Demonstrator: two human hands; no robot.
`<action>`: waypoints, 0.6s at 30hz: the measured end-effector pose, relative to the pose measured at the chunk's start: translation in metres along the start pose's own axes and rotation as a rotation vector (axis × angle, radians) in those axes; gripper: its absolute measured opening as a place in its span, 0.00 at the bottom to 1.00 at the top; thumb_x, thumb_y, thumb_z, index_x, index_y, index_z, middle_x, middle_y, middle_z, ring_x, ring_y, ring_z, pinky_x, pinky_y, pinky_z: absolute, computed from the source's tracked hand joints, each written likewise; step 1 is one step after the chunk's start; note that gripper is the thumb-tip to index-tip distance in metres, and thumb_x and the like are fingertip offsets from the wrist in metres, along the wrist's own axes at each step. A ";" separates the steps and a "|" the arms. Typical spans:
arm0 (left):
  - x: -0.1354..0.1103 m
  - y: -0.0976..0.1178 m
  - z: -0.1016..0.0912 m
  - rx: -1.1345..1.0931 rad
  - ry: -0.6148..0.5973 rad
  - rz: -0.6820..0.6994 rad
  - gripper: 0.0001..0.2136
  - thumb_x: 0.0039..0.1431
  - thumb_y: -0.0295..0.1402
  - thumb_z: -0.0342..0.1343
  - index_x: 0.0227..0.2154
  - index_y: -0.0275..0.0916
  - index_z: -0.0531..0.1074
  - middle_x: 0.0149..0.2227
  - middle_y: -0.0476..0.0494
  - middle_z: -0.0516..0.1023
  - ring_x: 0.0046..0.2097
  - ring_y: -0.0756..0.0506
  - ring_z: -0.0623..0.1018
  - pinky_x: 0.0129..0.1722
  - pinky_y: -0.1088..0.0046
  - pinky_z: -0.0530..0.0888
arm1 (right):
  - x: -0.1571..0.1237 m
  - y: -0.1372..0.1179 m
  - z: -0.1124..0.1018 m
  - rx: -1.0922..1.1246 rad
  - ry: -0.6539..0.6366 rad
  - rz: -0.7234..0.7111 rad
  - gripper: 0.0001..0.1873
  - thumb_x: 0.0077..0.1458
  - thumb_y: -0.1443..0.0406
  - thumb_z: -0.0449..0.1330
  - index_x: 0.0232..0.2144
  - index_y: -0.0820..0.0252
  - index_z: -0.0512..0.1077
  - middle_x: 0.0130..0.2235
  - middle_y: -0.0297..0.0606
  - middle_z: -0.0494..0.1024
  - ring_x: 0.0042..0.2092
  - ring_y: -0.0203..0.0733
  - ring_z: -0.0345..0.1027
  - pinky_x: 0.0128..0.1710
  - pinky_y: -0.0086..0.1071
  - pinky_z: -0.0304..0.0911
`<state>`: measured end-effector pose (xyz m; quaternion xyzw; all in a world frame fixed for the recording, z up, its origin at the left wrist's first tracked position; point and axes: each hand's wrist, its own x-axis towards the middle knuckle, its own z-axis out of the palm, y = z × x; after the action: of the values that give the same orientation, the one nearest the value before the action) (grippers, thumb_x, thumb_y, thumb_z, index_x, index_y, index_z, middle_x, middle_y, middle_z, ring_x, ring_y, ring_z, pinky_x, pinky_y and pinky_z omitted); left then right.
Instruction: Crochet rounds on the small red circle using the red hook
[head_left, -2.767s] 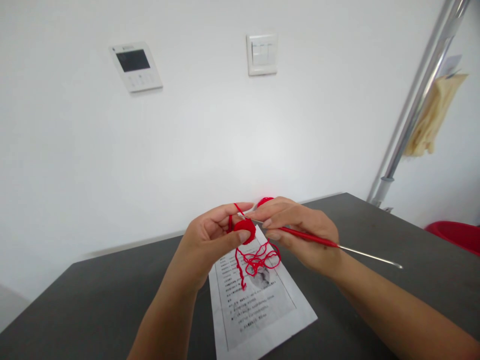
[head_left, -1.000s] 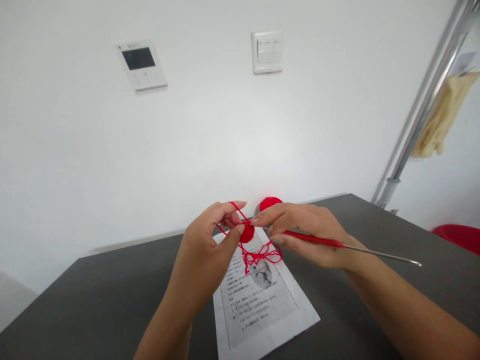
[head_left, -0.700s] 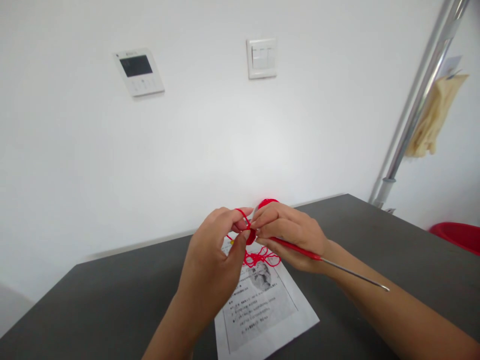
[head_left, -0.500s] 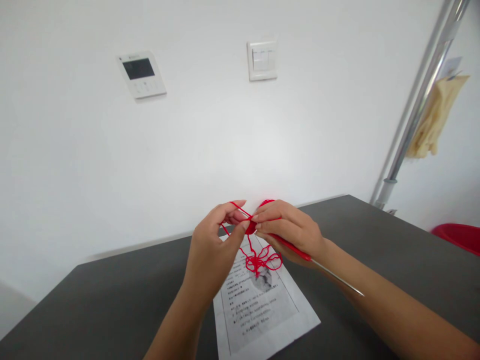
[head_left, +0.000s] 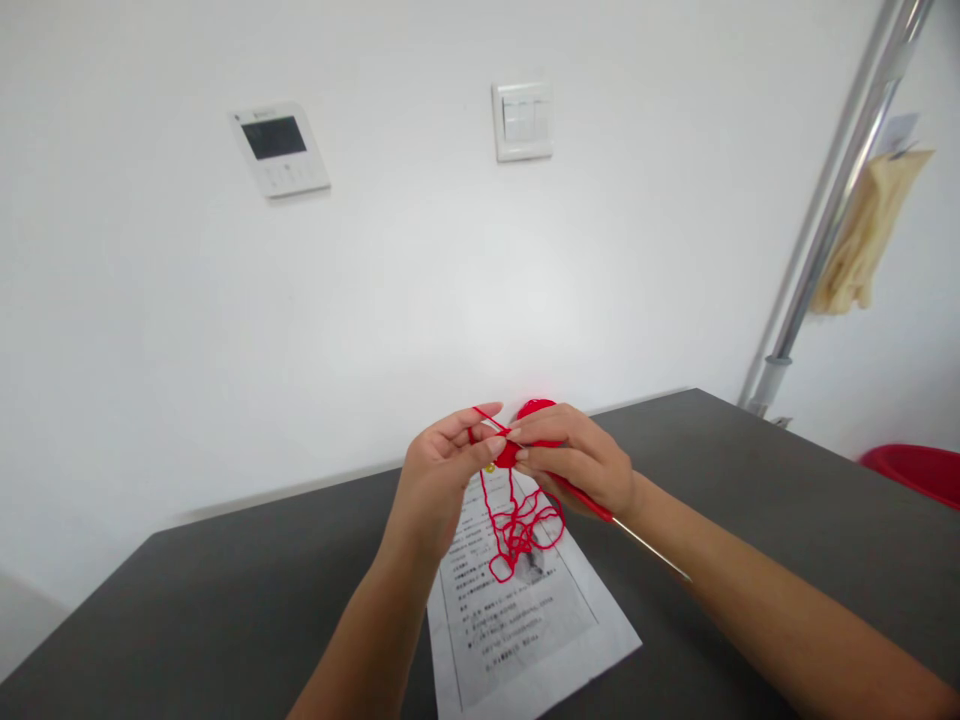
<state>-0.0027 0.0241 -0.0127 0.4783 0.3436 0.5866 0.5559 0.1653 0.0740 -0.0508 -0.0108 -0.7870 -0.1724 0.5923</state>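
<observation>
My left hand (head_left: 439, 480) pinches a small red crocheted piece (head_left: 507, 456) between thumb and fingers, with red yarn running over its raised index finger. A crochet hook (head_left: 589, 500) with a red grip and thin metal shaft is in my right hand (head_left: 589, 462). Its front tip meets the piece and is hidden by the fingers, while the back end points down toward my right forearm. Loose loops of red yarn (head_left: 517, 525) hang below the piece, over the paper. Beside my left thumb shows a tiny yellow thing (head_left: 490, 467), too small to name.
Under the yarn, a printed sheet (head_left: 540, 640) lies on the dark grey table (head_left: 247, 590). A red yarn ball (head_left: 536, 408) is partly hidden behind my right hand. The white wall carries a switch (head_left: 523, 122) and a screen panel (head_left: 279, 150). A metal pole (head_left: 832, 215) stands right.
My left hand has moved slightly right, closer to the right hand. The loose yarn spreads lower over the sheet, and the hook's back end has shifted left. The yellow thing has come into view.
</observation>
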 end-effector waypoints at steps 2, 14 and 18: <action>0.002 -0.006 0.002 -0.110 -0.026 -0.047 0.18 0.40 0.30 0.71 0.37 0.33 0.80 0.26 0.49 0.78 0.30 0.50 0.76 0.36 0.73 0.72 | -0.003 -0.002 0.005 -0.014 0.035 0.029 0.08 0.63 0.70 0.60 0.44 0.58 0.72 0.42 0.43 0.79 0.44 0.43 0.76 0.41 0.38 0.76; 0.006 -0.002 -0.016 0.933 0.112 0.621 0.10 0.58 0.26 0.56 0.41 0.40 0.77 0.31 0.47 0.78 0.38 0.44 0.77 0.48 0.65 0.73 | 0.006 -0.015 0.009 0.028 -0.032 0.377 0.02 0.63 0.67 0.61 0.39 0.55 0.72 0.40 0.41 0.80 0.42 0.44 0.74 0.42 0.40 0.72; 0.011 -0.003 -0.025 1.020 0.106 0.674 0.11 0.60 0.26 0.54 0.44 0.39 0.76 0.33 0.46 0.78 0.40 0.43 0.77 0.48 0.64 0.73 | 0.013 -0.019 0.000 0.144 -0.134 0.583 0.03 0.63 0.65 0.60 0.38 0.56 0.75 0.41 0.40 0.83 0.43 0.42 0.77 0.45 0.37 0.71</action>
<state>-0.0242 0.0389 -0.0209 0.7367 0.4379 0.5148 0.0229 0.1570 0.0536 -0.0431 -0.2055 -0.7984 0.0620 0.5626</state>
